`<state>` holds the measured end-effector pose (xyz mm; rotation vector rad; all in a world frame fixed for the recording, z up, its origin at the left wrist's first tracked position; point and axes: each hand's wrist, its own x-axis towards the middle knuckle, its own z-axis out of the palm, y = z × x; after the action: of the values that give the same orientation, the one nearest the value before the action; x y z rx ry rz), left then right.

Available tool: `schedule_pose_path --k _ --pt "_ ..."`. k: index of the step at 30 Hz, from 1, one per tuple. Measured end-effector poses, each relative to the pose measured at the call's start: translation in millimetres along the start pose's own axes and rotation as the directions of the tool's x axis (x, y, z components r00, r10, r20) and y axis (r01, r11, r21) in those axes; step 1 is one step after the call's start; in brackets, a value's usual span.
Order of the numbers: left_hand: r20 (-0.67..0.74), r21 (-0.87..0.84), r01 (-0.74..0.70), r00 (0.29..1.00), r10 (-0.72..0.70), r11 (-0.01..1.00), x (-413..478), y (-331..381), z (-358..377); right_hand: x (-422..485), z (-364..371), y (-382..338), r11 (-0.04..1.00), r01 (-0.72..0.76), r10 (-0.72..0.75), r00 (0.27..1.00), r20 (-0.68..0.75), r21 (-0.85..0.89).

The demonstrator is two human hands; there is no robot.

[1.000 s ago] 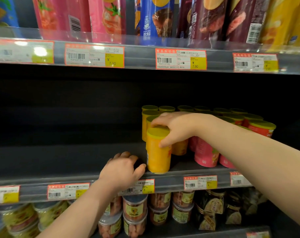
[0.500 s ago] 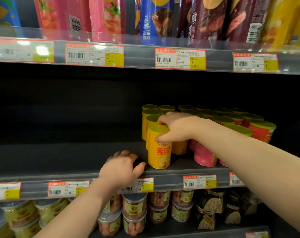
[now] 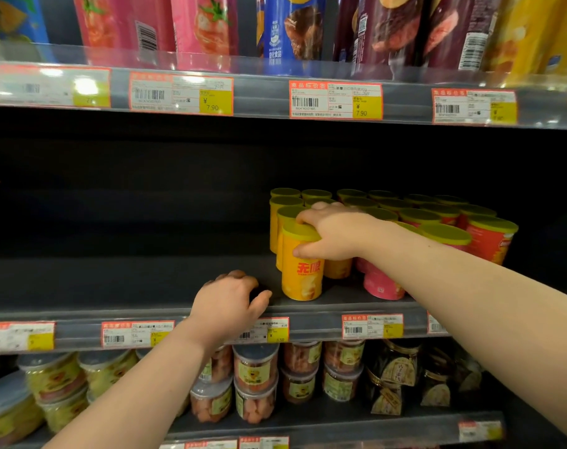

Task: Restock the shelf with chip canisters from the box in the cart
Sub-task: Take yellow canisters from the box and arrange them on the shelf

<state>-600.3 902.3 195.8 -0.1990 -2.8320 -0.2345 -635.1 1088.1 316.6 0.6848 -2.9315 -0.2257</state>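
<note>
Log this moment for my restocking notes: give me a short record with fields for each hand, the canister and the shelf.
right hand: grips the top of the front yellow canister from above
yellow canister: upright on the middle shelf, near its front edge, label facing out
left hand: rests on the shelf's front edge, left of the canister, holding nothing
behind: rows of yellow-lidded canisters
right of it: pink canisters
shelf below: lidded jars

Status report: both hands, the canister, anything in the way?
Right hand grips yellow canister at its top, standing on shelf. Left hand rests on shelf, holds nothing. Other canisters close behind.
</note>
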Motion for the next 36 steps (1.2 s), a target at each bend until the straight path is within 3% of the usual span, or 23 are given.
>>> schedule_pose_path --k 8,15,20,24,36 --pt "-0.082 0.007 -0.036 0.996 0.036 0.999 -41.2 -16.2 -17.9 -24.3 6.2 -61.3 0.971 0.238 -0.232 0.932 -0.279 -0.012" --pt "-0.123 0.047 0.009 0.992 -0.003 0.999 -114.4 -63.1 -30.7 -34.8 37.4 -145.7 0.918 0.397 -0.395 0.913 -0.1 0.003" --pt "0.044 0.09 0.185 0.981 -0.189 0.979 -199.7 -111.2 -32.9 -48.0 58.2 -219.1 0.861 0.506 -0.507 0.862 0.003 0.055" --pt "0.158 0.208 0.343 0.912 -0.377 0.916 -275.5 -140.1 -39.0 -67.6 65.9 -285.6 0.811 0.581 -0.585 0.806 0.094 0.07" --pt "0.238 0.243 0.644 0.685 -0.688 0.725 -489.8 -188.9 -67.2 -147.5 87.0 -462.6 0.633 0.749 -0.772 0.59 0.237 0.196"
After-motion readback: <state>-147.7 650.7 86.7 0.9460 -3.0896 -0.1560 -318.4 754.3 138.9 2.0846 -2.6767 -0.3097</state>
